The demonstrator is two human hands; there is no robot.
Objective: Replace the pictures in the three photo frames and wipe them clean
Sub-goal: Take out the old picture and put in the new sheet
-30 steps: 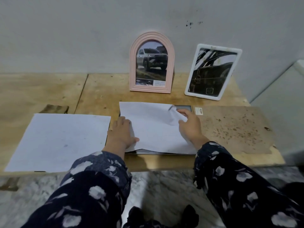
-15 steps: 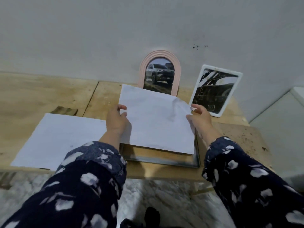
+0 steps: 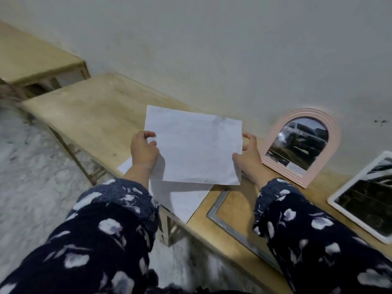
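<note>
A white sheet of paper (image 3: 194, 147), blank side toward me, hangs in the air above the wooden table (image 3: 93, 115). My left hand (image 3: 143, 150) grips its left edge and my right hand (image 3: 248, 157) pinches its right edge. Below it a grey-rimmed frame (image 3: 218, 205) lies flat on the table, partly hidden by my right sleeve. A pink arched frame (image 3: 301, 145) with a car picture leans on the wall at the right. A white rectangular frame (image 3: 360, 198) with a dark picture stands further right, cut off by the image edge.
A second white sheet (image 3: 182, 198) lies on the table under the lifted one. Another wooden table (image 3: 31, 60) stands at the far left by the wall. Marble floor (image 3: 31, 177) lies below the table's front edge.
Both hands lifted the white sheet off the flat frame and carried it up and to the left. The view swung left, so the frames now sit at the right.
</note>
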